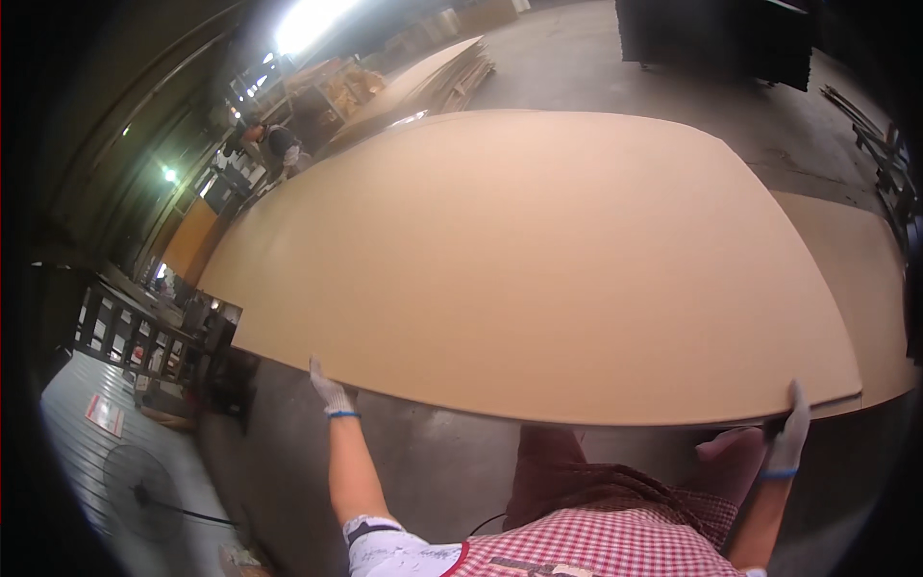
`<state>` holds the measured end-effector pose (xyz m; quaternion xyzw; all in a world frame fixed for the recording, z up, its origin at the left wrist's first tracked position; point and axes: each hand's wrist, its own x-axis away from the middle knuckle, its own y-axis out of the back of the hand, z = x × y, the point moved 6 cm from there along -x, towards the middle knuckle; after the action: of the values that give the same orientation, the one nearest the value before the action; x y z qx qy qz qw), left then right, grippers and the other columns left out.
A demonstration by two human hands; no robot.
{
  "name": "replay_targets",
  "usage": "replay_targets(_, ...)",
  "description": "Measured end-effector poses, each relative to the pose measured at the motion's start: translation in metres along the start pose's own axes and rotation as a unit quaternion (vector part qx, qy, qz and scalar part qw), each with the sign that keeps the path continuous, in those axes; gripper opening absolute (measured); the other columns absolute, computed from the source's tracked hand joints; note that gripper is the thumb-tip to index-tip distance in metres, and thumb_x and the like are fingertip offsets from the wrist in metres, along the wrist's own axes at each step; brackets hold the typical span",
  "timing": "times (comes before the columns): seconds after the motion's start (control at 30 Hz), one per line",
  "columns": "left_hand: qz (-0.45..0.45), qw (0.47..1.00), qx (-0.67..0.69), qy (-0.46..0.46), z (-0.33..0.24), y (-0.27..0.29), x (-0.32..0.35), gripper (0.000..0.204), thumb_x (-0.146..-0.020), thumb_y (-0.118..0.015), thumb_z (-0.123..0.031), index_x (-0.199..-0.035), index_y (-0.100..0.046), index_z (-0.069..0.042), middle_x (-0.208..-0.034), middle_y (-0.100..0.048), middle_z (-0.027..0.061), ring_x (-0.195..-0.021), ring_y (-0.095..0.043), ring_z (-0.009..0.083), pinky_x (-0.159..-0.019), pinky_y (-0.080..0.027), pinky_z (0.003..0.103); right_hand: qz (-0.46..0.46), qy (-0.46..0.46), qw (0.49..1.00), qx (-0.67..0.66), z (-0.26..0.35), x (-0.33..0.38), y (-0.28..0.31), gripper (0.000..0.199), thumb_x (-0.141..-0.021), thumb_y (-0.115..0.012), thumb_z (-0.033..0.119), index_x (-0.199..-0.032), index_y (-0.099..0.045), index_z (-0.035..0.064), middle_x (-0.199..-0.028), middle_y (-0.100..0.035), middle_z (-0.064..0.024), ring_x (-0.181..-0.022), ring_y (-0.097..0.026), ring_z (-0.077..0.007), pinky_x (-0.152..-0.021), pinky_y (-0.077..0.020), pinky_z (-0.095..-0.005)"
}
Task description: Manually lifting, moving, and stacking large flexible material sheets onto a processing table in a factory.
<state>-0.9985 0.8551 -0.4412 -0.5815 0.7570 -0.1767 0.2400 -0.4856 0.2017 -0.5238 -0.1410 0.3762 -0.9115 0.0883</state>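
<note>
Board (pixel 538 260), large, tan, held flat at near edge, long axis running away from holder. Left hand (pixel 332 392) and right hand (pixel 790 433), gloved, each grip clamped on board's near corners, equally near; second sheet (pixel 856 279) beneath it.

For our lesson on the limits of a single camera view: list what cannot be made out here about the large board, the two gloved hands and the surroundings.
- Head view: fingers of the left hand and right hand curl under the large board, which hides the grip.
- What lies under the board: covered by it.
- The second sheet below: mostly covered.
- The distant person: too small and glare-washed.
- The far stack of boards: too blurred to count.
</note>
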Motion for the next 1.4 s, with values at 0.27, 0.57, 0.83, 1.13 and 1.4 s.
replay_targets(0.27,-0.055,0.998,-0.026,-0.018,0.036,-0.065,-0.045,0.038,-0.096,-0.048,-0.036,-0.112,-0.055,-0.002,-0.102,-0.06,0.0113,-0.094,-0.061,0.0245,-0.08,-0.052,0.039,-0.097,0.017,0.989,0.108,0.115,-0.038,0.116,0.053,-0.092,-0.06,0.028,-0.133,-0.045,-0.0035,-0.127,-0.055,-0.0145,-0.115,-0.055,-0.0251,-0.101,-0.0445,-0.0376)
replay_targets(0.57,-0.028,0.955,-0.238,0.176,0.052,-0.138,-0.014,0.047,-0.095,-0.045,-0.034,-0.122,-0.056,0.003,-0.11,-0.064,0.0195,-0.104,-0.061,0.0302,-0.091,-0.05,0.041,-0.111,0.207,0.902,0.363,0.302,-0.13,0.056,0.029,-0.089,-0.062,0.027,-0.108,-0.064,0.0048,-0.095,-0.064,-0.003,-0.084,-0.061,-0.0129,-0.071,-0.0496,-0.0266)
replay_targets(0.83,-0.01,0.927,-0.319,0.198,0.207,-0.263,0.124,0.055,-0.091,-0.053,-0.05,-0.123,-0.059,-0.005,-0.111,-0.065,0.0128,-0.098,-0.061,0.0286,-0.082,-0.049,0.039,-0.191,0.314,0.875,0.315,0.587,-0.157,0.184,0.035,-0.089,-0.062,0.031,-0.114,-0.062,0.0072,-0.107,-0.065,-0.0045,-0.097,-0.061,-0.0158,-0.082,-0.0502,-0.0301)
replay_targets(1.13,0.177,0.763,-0.169,0.598,0.51,-0.466,0.429,0.036,-0.086,-0.068,-0.046,-0.103,-0.064,-0.014,-0.088,-0.066,0.0005,-0.073,-0.062,0.015,-0.059,-0.051,0.026,-0.234,0.194,0.949,0.079,0.267,-0.261,0.272,0.054,-0.088,-0.061,0.035,-0.129,-0.053,0.0001,-0.13,-0.056,-0.0128,-0.121,-0.051,-0.0251,-0.105,-0.0376,-0.0395)
replay_targets(1.4,0.276,0.579,-0.002,0.767,0.64,-0.485,0.586,0.022,-0.097,-0.053,-0.013,-0.117,-0.053,-0.003,-0.112,-0.06,0.0143,-0.096,-0.063,0.0267,-0.087,-0.054,0.036,-0.32,-0.037,0.943,-0.089,0.037,-0.252,0.367,0.029,-0.087,-0.068,0.017,-0.112,-0.061,0.0043,-0.109,-0.065,-0.011,-0.096,-0.065,-0.0251,-0.085,-0.0541,-0.0401)
